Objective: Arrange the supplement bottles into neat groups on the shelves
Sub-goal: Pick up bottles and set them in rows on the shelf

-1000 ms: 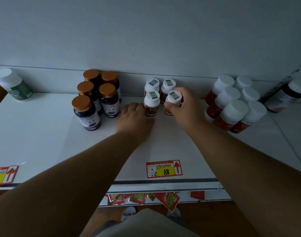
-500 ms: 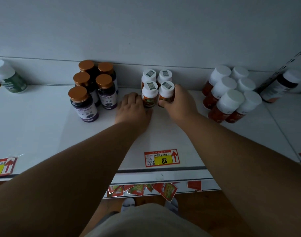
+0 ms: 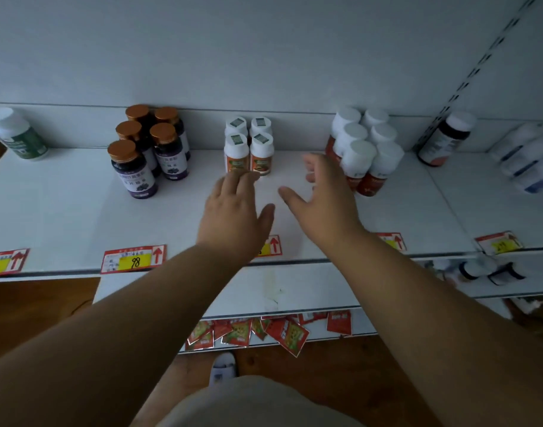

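your left hand [image 3: 233,211] and right hand [image 3: 322,195] hover with fingers spread, holding nothing, before the four small white-capped, orange-labelled bottles [image 3: 249,146] squared together on the white shelf [image 3: 63,217].

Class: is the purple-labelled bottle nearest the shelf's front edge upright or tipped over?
Upright: the purple-labelled bottle stands on its base, bronze cap on top.

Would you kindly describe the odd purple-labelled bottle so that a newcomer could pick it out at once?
Start at the white shelf and find the cluster of copper-capped bottles left of the left hand. Four stand as a square against the back wall. The front purple bottle stands alone before them, nearest the shelf edge, above the price tag reading 98.
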`<state>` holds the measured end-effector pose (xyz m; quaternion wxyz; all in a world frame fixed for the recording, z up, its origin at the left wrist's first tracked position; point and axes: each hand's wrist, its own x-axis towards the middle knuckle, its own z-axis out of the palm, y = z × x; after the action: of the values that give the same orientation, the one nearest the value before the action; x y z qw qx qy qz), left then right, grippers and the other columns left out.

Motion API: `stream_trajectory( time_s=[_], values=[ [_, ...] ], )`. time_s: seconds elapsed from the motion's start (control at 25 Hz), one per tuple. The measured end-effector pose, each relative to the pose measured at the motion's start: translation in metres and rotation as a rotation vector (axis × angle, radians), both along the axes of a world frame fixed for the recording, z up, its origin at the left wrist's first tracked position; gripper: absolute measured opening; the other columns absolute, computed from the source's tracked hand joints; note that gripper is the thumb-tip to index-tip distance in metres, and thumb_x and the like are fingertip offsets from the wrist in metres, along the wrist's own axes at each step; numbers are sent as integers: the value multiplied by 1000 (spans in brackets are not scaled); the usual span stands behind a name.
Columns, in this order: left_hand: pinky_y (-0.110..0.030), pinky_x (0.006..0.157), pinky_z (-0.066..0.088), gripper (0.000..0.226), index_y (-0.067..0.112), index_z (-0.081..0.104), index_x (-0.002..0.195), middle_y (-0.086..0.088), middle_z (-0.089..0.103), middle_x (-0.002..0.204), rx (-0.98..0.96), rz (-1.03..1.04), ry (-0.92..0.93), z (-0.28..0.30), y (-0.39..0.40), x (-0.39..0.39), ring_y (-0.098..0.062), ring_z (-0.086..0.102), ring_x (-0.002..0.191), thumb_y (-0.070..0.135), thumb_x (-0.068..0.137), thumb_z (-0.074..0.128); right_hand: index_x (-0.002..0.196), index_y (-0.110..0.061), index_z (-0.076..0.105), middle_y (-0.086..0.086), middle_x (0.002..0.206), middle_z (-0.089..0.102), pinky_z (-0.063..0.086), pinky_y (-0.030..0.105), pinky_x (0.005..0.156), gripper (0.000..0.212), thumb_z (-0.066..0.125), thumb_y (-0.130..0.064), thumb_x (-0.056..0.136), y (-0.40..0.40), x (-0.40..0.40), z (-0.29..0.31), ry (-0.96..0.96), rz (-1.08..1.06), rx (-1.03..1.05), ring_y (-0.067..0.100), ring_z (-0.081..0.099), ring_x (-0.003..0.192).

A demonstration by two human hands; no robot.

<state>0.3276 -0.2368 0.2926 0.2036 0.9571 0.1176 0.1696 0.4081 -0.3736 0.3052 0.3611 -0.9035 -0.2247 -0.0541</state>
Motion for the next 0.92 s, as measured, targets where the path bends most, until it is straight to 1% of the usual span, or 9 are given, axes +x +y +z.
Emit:
stream_trajectory(
  time_s=[0.12, 0.2, 0.28, 0.4, 0.48, 0.56, 0.72, 0.8, 0.92],
  values=[
    [-37, 110, 34, 55, 12, 45, 139, -7, 49, 140, 48, -129, -80, 12, -78, -9, -25, 42, 131, 35, 91, 59, 131, -18, 50, 2, 130, 53, 50, 33, 92, 49, 68, -37, 89, -76, -30, 10, -75, -11, 63, 17, 55, 113],
    [-38, 109, 35, 55, 12, 45, 139, -8, 50, 138, 17, -196, -93, 13, -135, -14, -25, 44, 129, 32, 90, 60, 128, -19, 51, -1, 124, 55, 49, 26, 86, 41, 63, -35, 93, -138, -49, 12, -46, -49, 88, 11, 57, 104],
    [-37, 106, 38, 55, 13, 44, 139, -7, 53, 135, -46, -296, -81, 9, -191, -19, -24, 47, 125, 30, 90, 61, 130, -19, 48, -5, 118, 58, 49, 25, 84, 40, 58, -36, 95, -201, -66, 11, 0, -110, 125, 8, 58, 100],
    [-34, 100, 42, 58, 19, 39, 143, 0, 57, 130, -97, -477, -1, 5, -270, -18, -17, 51, 120, 31, 90, 60, 134, -20, 45, -13, 106, 59, 49, 22, 82, 42, 54, -37, 97, -288, -86, 2, 57, -263, 167, 4, 57, 97],
    [-33, 96, 45, 60, 22, 36, 145, 4, 57, 128, -108, -558, 55, -3, -306, -11, -13, 53, 116, 33, 91, 59, 135, -21, 45, -16, 98, 59, 45, 16, 75, 41, 52, -39, 98, -326, -91, -8, 98, -360, 212, 0, 57, 90],
    [-31, 95, 44, 60, 23, 36, 144, 4, 58, 127, -87, -625, 93, -16, -327, -1, -13, 53, 114, 35, 91, 60, 133, -21, 45, -14, 94, 60, 44, 17, 70, 41, 49, -42, 99, -348, -92, -21, 130, -429, 243, 0, 57, 86],
    [-32, 101, 41, 55, 23, 43, 141, 0, 54, 134, -23, -786, 230, -70, -368, 39, -17, 50, 122, 32, 90, 63, 132, -21, 47, -6, 116, 57, 52, 29, 79, 40, 55, -39, 97, -386, -75, -83, 171, -634, 235, 4, 56, 95],
    [-34, 104, 40, 54, 24, 45, 140, 0, 50, 139, 4, -787, 273, -107, -383, 63, -18, 48, 125, 31, 90, 64, 131, -22, 49, -6, 124, 50, 53, 28, 84, 39, 59, -35, 96, -400, -59, -127, 219, -692, 244, 4, 54, 98],
    [-31, 101, 40, 54, 24, 47, 139, 1, 50, 138, 19, -755, 300, -161, -399, 94, -17, 50, 122, 30, 89, 66, 128, -24, 51, -6, 124, 50, 54, 23, 84, 37, 59, -36, 95, -414, -35, -187, 231, -742, 316, 6, 57, 101]
  ],
)
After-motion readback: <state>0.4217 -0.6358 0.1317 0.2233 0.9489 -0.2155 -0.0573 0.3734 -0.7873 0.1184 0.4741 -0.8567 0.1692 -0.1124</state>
